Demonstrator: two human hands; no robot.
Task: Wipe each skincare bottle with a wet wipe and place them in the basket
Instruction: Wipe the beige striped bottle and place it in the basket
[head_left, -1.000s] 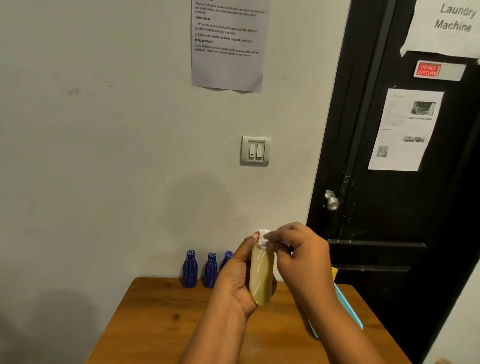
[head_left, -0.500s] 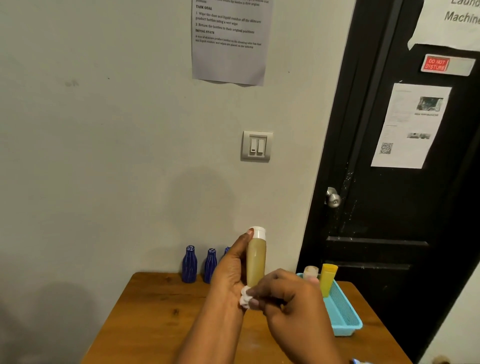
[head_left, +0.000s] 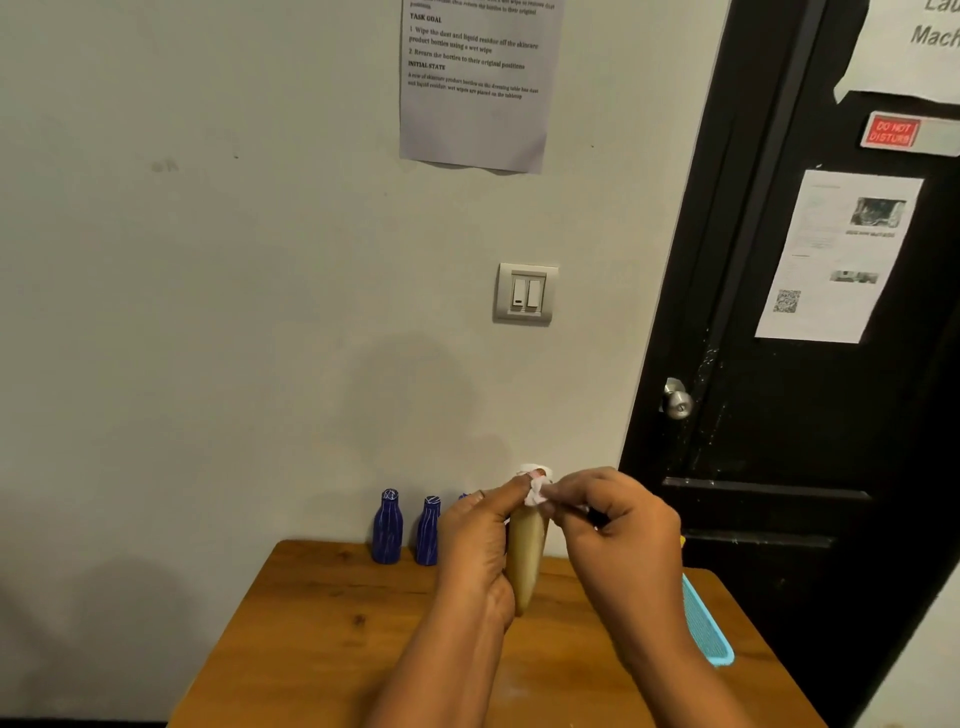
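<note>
Head view: left hand (head_left: 478, 551) is wrapped round a slim translucent bottle of yellowish liquid (head_left: 524, 564) and holds it roughly upright over the brown wooden table (head_left: 322, 639), thumb up near the cap. Right hand (head_left: 618, 530) pinches a small crumpled white wet wipe (head_left: 536, 491) against the top of that bottle (cap mostly hidden under the wipe). The bottle is in hand, not in the basket.

Light-blue plastic mesh basket (head_left: 706, 629) sits at 3 o'clock from the hands, by the table's right edge, mostly behind the right forearm. Can't tell its contents; only a yellow sliver (head_left: 682, 541) shows above the wrist.

Two dark-blue ribbed bottles (head_left: 387, 530) (head_left: 427, 532) stand upright at 9 o'clock from the hands, at the table's back edge by the wall, side by side and not touching. A third blue top (head_left: 464, 497) peeks out behind the left knuckles.

Printed paper sheet (head_left: 475, 88) on the grey wall at 12 o'clock, double light switch (head_left: 525, 293) below it. Black door (head_left: 779, 441) at 2 o'clock, with round metal knob (head_left: 677, 401) and red "DO NOT DISTURB" sign (head_left: 892, 131).
</note>
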